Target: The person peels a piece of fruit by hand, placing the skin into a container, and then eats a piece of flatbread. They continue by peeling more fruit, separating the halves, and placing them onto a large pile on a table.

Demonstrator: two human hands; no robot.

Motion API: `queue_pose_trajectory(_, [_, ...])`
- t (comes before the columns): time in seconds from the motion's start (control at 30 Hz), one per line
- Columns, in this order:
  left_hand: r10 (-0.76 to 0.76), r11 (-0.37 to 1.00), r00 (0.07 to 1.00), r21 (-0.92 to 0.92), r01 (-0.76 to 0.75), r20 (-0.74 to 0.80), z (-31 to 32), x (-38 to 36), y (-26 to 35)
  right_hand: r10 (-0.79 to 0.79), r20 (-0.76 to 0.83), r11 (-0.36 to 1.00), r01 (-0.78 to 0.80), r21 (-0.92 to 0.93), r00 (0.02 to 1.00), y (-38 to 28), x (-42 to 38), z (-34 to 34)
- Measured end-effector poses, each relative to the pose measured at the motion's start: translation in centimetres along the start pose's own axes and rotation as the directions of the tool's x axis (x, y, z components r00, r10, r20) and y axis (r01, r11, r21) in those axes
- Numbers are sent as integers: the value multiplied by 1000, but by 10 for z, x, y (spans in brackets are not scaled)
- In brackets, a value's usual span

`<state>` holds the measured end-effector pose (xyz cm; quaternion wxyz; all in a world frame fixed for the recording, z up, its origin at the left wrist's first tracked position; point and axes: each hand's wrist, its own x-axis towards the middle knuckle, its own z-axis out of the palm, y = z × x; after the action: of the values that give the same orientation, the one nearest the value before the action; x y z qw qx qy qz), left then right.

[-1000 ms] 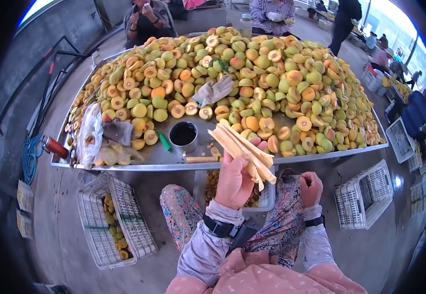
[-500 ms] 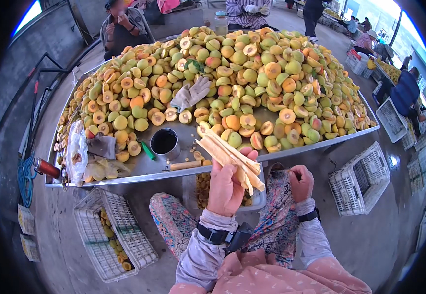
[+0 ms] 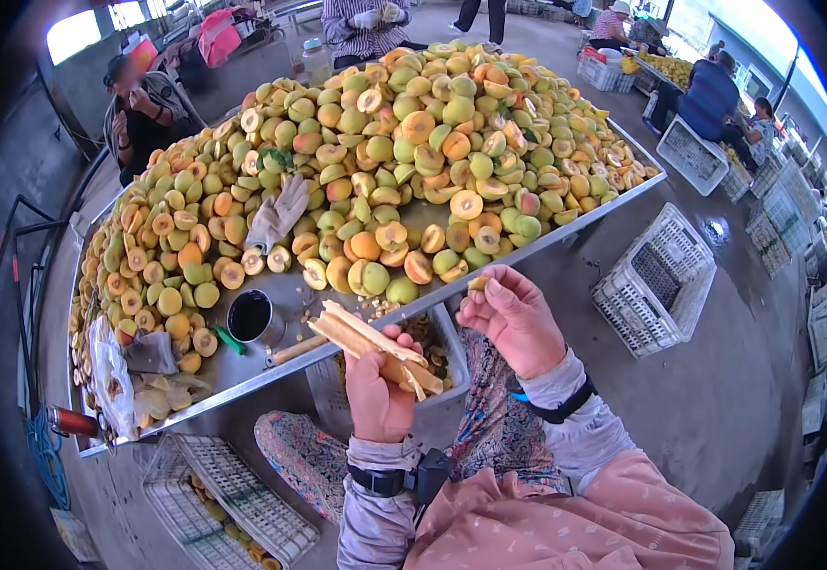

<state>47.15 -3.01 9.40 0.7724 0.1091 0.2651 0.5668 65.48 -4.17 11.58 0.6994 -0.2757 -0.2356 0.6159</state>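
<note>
Left hand (image 3: 383, 399) closed round folded, pale yellow strips (image 3: 366, 342); the bundle crosses the line of the table's near edge in view. Right hand (image 3: 520, 321) at right, fingertips pinching a small brownish piece (image 3: 477, 283), apart from the bundle. Below the near edge, a plastic bin (image 3: 455, 358), partly hidden. Near left, slatted crate (image 3: 266, 503) with fruit inside; red can (image 3: 73, 421) at the table corner.

Metal table (image 3: 285, 368): wooden handle (image 3: 299, 350) by the near rim, then dark-filled cup (image 3: 254, 316), green object (image 3: 231, 342) just left. Metal surface shows around these. Right, floor runs between rim and white crate (image 3: 651, 280).

Farther: glove (image 3: 278, 214) on heaped cut fruit (image 3: 413, 133). Far side, jar (image 3: 317, 62), person in stripes (image 3: 364, 28).
</note>
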Motion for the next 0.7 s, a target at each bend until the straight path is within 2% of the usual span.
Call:
queue_pose_trajectory(0.07, [16,1000,1000,-23,-17,-22,2,-1,1,49,93,997,-55,56,994,-8,-5,17])
queue_pose_trajectory(0.23, [45,997,999,-55,-45,-6,-8,3,-1,42,324,987,-89,132,945,-27,-31,82])
queue_pose_trajectory(0.3, [94,995,994,31,-95,51,-34,14,-12,-1,521,986,-84,141,854,-36,-39,106])
queue_pose_trajectory(0.37, [87,982,995,165,-92,39,-29,10,-3,35,585,970,-169,176,810,-51,-52,132])
queue_pose_trajectory(0.4, [153,979,984,119,-164,96,-29,10,-4,-24,666,955,-180,236,746,-51,-52,140])
queue_pose_trajectory(0.43, [168,976,980,123,-181,104,-30,12,-1,-31,678,954,-180,239,734,-55,-54,146])
queue_pose_trajectory(0.5, [66,996,997,-61,-68,-37,-23,7,2,40,720,954,-242,180,693,-65,-62,154])
queue_pose_trajectory(0.57, [72,995,997,-65,-74,-28,-21,9,2,68,728,956,-253,147,682,-71,-67,161])
queue_pose_trajectory(0.63, [58,996,997,-70,-61,-41,-12,0,4,105,761,928,-338,157,641,-73,-76,170])
queue_pose_trajectory(0.67, [-11,999,973,-54,-1,-230,-5,-5,7,158,689,902,-387,190,707,-81,-83,176])
queue_pose_trajectory(0.7, [-31,999,976,-44,22,-214,-7,-2,9,129,721,907,-375,191,680,-82,-86,179])
